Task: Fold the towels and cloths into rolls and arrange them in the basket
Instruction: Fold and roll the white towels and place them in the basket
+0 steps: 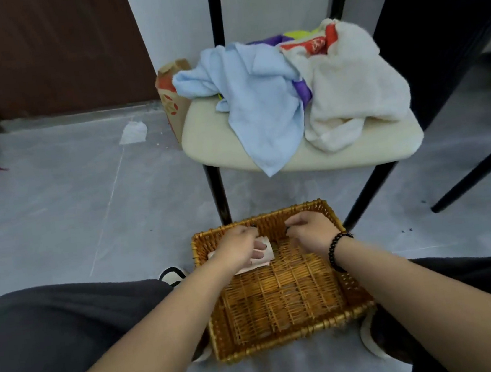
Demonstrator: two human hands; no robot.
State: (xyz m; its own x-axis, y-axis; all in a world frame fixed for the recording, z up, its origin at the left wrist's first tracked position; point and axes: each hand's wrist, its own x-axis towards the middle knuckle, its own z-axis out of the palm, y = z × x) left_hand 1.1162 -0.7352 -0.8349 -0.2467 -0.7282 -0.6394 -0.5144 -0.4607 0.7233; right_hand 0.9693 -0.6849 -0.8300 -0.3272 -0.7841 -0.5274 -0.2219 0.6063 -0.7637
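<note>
My left hand (242,245): fingers curled around a small white rolled cloth (263,253), at the far left corner inside the rectangular woven wicker basket (283,304). My right hand (308,230): loosely curled beside it; whether it holds anything, cannot tell. Beyond, on the cream chair seat (216,133): crumpled light-blue towel (258,97), white towel (356,88).
</note>
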